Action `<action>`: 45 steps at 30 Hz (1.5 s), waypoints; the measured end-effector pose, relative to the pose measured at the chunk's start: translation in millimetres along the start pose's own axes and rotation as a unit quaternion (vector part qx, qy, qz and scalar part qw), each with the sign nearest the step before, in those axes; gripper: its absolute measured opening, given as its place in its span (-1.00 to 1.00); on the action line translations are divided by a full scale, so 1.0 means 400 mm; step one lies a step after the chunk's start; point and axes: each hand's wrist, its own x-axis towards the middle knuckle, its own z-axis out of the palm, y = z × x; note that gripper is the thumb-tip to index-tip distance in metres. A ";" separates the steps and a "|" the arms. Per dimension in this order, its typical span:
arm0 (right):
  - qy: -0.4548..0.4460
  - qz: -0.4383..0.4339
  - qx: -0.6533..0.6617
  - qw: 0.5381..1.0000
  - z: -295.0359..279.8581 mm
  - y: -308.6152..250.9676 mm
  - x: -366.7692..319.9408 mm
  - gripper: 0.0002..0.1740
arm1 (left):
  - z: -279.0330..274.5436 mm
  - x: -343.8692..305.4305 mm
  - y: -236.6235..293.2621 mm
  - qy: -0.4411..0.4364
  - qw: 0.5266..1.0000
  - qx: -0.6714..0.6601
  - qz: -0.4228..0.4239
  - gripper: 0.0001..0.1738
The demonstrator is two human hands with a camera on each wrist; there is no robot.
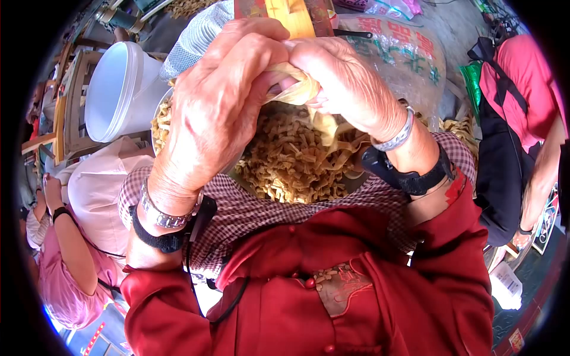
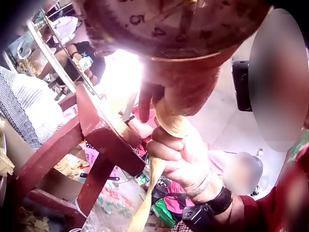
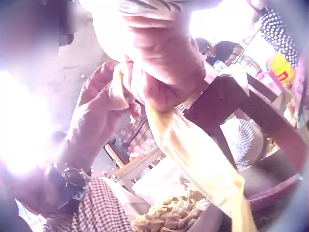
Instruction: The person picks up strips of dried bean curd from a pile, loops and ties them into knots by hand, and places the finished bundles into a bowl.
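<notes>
A pale yellow, flat strip point(image 1: 301, 90) is looped between the two hands, above a basin of cut yellow-brown pieces point(image 1: 297, 154). The left hand point(image 1: 217, 107), with a metal watch, grips one part of it with curled fingers. Close against it, the right hand point(image 1: 350, 83), with a silver bracelet, pinches the strip. In the left wrist view the right hand's point(image 2: 176, 157) fingers are curled round the strip point(image 2: 153, 188), whose length hangs below. The right wrist view shows the strip point(image 3: 203, 154) trailing down from the right hand point(image 3: 154, 63); the left hand point(image 3: 96, 111) is beside it.
A red wooden stool point(image 2: 106, 140) stands beyond the hands. Left of the basin is a white bucket point(image 1: 113, 92), near a mesh sack point(image 1: 193, 44). A clear printed bag point(image 1: 398, 59) lies at the upper right. People sit on both sides.
</notes>
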 end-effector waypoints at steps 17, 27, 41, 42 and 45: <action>0.051 0.030 0.154 0.986 0.026 0.004 -0.013 -0.52 | -0.040 -0.008 -0.033 -0.065 0.734 -0.605 -0.301 -0.55; 0.128 0.106 0.213 0.963 0.059 -0.003 -0.011 -0.62 | 0.006 -0.013 -0.006 -0.069 0.819 -0.486 -0.296 -0.47; 0.139 0.012 0.015 0.990 0.000 0.014 -0.047 -0.78 | -0.009 -0.008 -0.022 -0.045 0.554 -0.762 -0.332 -0.62; 0.140 0.012 0.010 0.990 -0.001 0.016 -0.049 -0.79 | -0.012 -0.009 -0.023 -0.041 0.551 -0.765 -0.330 -0.63; 0.136 0.014 -0.009 0.991 -0.005 0.015 -0.050 -0.80 | -0.017 -0.004 -0.028 -0.036 0.541 -0.763 -0.351 -0.66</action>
